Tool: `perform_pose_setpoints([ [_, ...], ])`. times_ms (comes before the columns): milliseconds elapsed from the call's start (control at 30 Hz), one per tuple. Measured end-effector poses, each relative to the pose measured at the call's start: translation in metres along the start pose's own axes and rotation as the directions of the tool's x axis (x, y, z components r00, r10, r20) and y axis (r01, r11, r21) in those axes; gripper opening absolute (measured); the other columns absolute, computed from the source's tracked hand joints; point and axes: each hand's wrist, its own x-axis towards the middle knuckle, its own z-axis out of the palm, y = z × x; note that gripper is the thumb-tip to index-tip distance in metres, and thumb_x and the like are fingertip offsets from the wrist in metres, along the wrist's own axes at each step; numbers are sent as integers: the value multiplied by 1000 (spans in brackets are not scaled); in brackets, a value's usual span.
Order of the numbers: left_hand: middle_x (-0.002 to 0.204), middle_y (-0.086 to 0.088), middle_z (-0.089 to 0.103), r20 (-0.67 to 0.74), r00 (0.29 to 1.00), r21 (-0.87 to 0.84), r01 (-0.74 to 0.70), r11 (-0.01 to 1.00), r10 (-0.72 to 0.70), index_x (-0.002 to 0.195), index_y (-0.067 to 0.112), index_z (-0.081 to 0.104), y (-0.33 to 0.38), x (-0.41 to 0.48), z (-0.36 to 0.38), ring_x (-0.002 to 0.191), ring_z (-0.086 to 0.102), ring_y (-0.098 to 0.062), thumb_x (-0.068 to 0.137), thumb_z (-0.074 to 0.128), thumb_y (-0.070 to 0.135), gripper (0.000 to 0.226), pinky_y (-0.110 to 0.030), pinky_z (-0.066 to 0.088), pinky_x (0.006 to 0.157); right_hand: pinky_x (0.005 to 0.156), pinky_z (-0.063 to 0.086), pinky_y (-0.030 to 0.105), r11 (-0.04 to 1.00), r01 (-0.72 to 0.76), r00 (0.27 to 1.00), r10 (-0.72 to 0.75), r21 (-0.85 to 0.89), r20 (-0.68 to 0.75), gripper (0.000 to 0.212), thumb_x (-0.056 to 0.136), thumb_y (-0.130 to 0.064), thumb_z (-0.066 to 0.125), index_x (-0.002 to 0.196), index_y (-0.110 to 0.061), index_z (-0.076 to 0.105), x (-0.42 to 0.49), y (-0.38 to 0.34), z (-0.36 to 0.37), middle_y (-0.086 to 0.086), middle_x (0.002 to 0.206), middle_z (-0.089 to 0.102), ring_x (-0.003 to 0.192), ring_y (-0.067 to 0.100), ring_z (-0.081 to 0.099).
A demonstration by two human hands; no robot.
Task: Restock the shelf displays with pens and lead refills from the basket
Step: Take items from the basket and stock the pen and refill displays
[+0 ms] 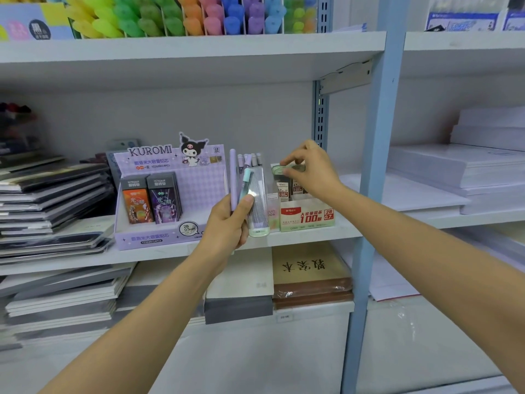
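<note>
My left hand (227, 223) grips a lilac pen (233, 177) and a clear lead refill case (257, 206) upright in front of the middle shelf. My right hand (309, 169) pinches a small green-topped lead refill box (287, 168) just above the red-and-white lead refill display box (306, 216), which holds several similar refills. A purple Kuromi display box (170, 200) with two dark refill packs stands to the left. Several pens (250, 160) stand upright behind the case. The basket is out of view.
Stacks of notebooks (51, 200) fill the shelf's left side. White paper reams (460, 169) lie in the right bay beyond a blue upright post (377, 166). Coloured highlighters (184, 15) line the top shelf. More books (309, 274) lie on the lower shelf.
</note>
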Motion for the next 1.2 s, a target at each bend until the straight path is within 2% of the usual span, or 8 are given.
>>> perform_pose_setpoints([
  [200,50,3,34,-3,1000,11,-18,1000,18,84,10,45,1,0,5,37,27,-9,100,48,31,26,-17,24,34,56,52,23,768,-157,949,-58,621,311,25,88,-29,67,110,-20,59,-24,-25,-18,-1,87,70,66,15,66],
  [367,43,8,32,19,1000,11,4,1000,-4,83,15,52,2,-3,10,34,24,-6,100,49,30,23,-16,23,33,64,52,20,751,-135,953,-79,646,291,28,91,-11,65,115,-13,50,-36,-29,-18,1,73,64,63,11,64],
  [467,43,10,34,1,1000,-1,28,1000,-28,89,9,57,4,-2,7,34,24,-5,99,52,28,22,-16,23,32,69,53,21,762,-68,958,-129,643,254,17,94,-7,58,110,-11,62,-40,-25,-22,2,92,67,74,11,67],
  [567,40,9,34,-12,997,-62,76,995,-76,85,8,56,8,1,3,32,21,-7,98,53,30,26,-17,20,31,80,54,21,799,-19,919,-224,601,326,36,91,5,53,114,-18,69,-44,-19,-23,2,128,57,97,8,65],
  [700,48,0,53,25,982,-141,187,972,-185,78,10,59,15,5,2,32,24,-7,99,50,37,35,-17,18,32,90,53,28,856,71,938,-232,512,259,33,86,-4,68,107,-30,70,-46,-13,-25,4,121,55,101,16,60],
  [933,50,8,30,107,951,-560,299,773,-290,93,14,56,17,7,5,32,21,-3,102,41,37,29,-16,17,27,55,44,14,828,29,962,-175,560,209,17,86,-17,70,101,-24,73,-49,-11,-29,4,86,65,61,3,51],
  [1033,51,8,29,61,977,-488,206,848,-203,102,12,61,16,4,7,34,21,-3,97,52,35,26,-16,19,29,43,38,16,802,-95,958,-87,590,273,13,89,-21,68,100,-21,74,-52,-11,-30,3,84,72,48,5,47],
  [1200,43,7,34,-96,986,-269,107,957,-137,103,11,64,19,1,13,34,18,-7,91,65,26,20,-17,18,32,47,38,14,810,-122,896,-159,574,415,14,88,-26,68,96,-17,75,-56,-14,-33,-1,74,67,53,3,48],
])
